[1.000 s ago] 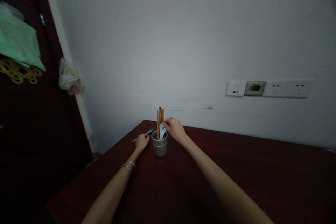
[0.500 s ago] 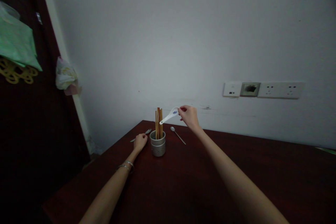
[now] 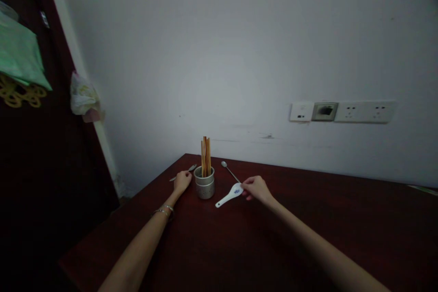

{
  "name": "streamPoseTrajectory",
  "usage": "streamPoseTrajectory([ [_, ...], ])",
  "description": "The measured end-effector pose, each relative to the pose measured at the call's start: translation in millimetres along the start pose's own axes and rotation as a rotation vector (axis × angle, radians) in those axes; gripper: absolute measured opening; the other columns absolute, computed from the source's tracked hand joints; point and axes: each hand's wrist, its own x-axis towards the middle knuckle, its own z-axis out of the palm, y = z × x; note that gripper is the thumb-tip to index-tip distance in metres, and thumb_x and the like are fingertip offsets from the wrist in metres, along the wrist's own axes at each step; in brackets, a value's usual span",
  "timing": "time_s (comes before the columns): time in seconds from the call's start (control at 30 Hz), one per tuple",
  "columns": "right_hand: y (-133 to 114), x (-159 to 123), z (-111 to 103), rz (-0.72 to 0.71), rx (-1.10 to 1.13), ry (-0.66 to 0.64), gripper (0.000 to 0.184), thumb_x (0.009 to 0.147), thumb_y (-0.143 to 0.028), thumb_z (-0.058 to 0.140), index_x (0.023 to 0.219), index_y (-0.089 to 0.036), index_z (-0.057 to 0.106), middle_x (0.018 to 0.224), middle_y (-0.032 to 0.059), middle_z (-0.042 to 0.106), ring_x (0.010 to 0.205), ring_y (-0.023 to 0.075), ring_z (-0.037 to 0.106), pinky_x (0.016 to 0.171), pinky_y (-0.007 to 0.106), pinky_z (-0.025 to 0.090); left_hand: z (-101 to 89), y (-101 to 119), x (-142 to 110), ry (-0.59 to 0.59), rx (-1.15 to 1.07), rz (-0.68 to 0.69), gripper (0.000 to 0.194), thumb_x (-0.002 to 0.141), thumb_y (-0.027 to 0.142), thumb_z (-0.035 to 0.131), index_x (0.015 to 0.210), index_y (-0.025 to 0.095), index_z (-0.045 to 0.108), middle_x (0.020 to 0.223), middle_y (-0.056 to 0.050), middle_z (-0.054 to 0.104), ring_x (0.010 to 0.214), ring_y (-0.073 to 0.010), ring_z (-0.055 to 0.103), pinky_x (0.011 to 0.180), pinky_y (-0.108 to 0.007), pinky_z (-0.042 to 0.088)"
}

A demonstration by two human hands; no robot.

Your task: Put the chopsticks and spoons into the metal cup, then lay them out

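Observation:
My right hand [image 3: 257,189] pinches a white ceramic soup spoon [image 3: 230,195] by the rim of its bowl, which has a blue mark. The spoon's handle points left and toward me, low over the tabletop or on it; I cannot tell which. My left hand [image 3: 182,181] rests curled on the table, left of a metal utensil holder [image 3: 205,187]. Whether its fingers hold anything is hidden. A metal fork [image 3: 192,168] lies partly behind that hand. Several wooden chopsticks [image 3: 205,157] stand upright in the holder. A long-handled metal spoon [image 3: 231,172] lies right of the holder.
The dark red table [image 3: 301,219] meets a pale wall [image 3: 226,54] at its back edge. Sockets [image 3: 342,112] are set in the wall at right. On the left is a dark door [image 3: 30,155] with a green cloth [image 3: 20,52], and a plastic bag [image 3: 83,96] hangs beside it.
My right hand has come down and toward me with the soup spoon, from beside the chopsticks to tabletop level right of the holder. My left hand stays in place.

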Motion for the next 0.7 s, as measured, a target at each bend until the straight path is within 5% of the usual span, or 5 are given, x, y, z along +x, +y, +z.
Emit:
streamPoseTrajectory([
  [0.27,5.3,-20.0,35.2,0.082,0.076,-0.172,0.004,0.065,-0.012,0.056,0.063,-0.01,0.059,0.051,0.0039,0.062,0.049,0.0141,0.062,0.032,0.017,0.047,0.7,-0.2,-0.1,-0.003,0.019,0.02,0.026,0.08,0.03,0.046,0.087,0.015,0.067,0.091,-0.011,0.066,0.083,-0.0196,0.06,0.066,-0.022,0.039],
  [0.7,7.5,-32.5,36.2,0.122,0.088,-0.265,0.007,0.069,-0.014,0.056,0.065,-0.008,0.057,0.053,0.0037,0.061,0.05,0.0124,0.061,0.032,0.015,0.046,-2.4,4.3,-5.6,-0.011,0.044,0.019,0.025,0.079,0.029,0.047,0.089,0.017,0.066,0.091,-0.01,0.066,0.086,-0.0216,0.06,0.07,-0.025,0.04],
])
